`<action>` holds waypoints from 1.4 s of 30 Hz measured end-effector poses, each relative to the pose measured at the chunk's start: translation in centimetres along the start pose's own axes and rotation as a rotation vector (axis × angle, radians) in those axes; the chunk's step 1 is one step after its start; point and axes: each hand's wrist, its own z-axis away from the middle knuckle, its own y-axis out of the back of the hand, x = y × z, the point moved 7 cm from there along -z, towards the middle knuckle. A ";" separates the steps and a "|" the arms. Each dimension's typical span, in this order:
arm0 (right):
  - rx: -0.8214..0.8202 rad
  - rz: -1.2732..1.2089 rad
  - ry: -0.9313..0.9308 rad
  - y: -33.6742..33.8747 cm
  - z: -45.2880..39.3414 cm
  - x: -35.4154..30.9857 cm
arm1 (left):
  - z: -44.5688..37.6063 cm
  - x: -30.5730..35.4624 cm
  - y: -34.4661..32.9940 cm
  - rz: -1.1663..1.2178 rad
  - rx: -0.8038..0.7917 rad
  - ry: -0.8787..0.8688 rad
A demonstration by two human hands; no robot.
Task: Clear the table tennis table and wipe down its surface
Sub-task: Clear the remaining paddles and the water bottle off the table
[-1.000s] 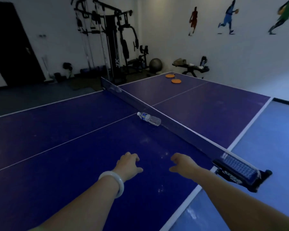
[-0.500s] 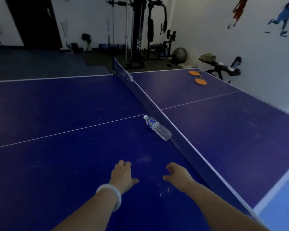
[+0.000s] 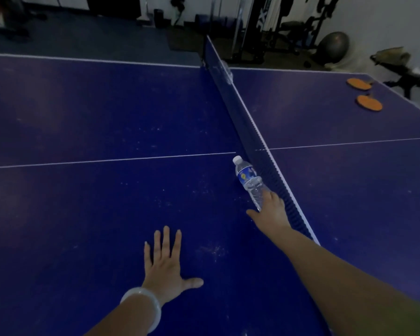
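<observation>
While the bottle [image 3: 249, 183] lies on its side against the net [image 3: 250, 132], cap pointing away from me, my right hand [image 3: 270, 213] rests on its near end; whether that grip has closed round it I cannot tell, as the fingers hide behind the hand. I'd judge it best to wrap the clear lower body fully before lifting, since thin plastic may roll or squash. Back towards me from that grip, my left hand [image 3: 166, 265] lies flat, fingers apart, bracing on the surface [image 3: 83, 214]. Far beyond to the right sit two paddles [image 3: 369, 102].
</observation>
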 end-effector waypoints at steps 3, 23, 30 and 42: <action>0.000 0.065 -0.005 -0.9 -3.3 0.0 | -0.1 -0.2 -0.3 0.009 -0.019 0.006; 0.061 -0.332 -0.271 -4.5 -1.3 4.5 | 0.3 -0.1 0.2 -0.015 -0.029 0.015; 0.089 -0.881 -0.376 -5.9 9.4 4.9 | 1.0 0.6 1.3 -0.050 -0.079 0.014; 0.235 -1.055 -0.567 -4.2 28.5 6.8 | 9.6 6.5 3.6 -0.035 -0.144 -0.418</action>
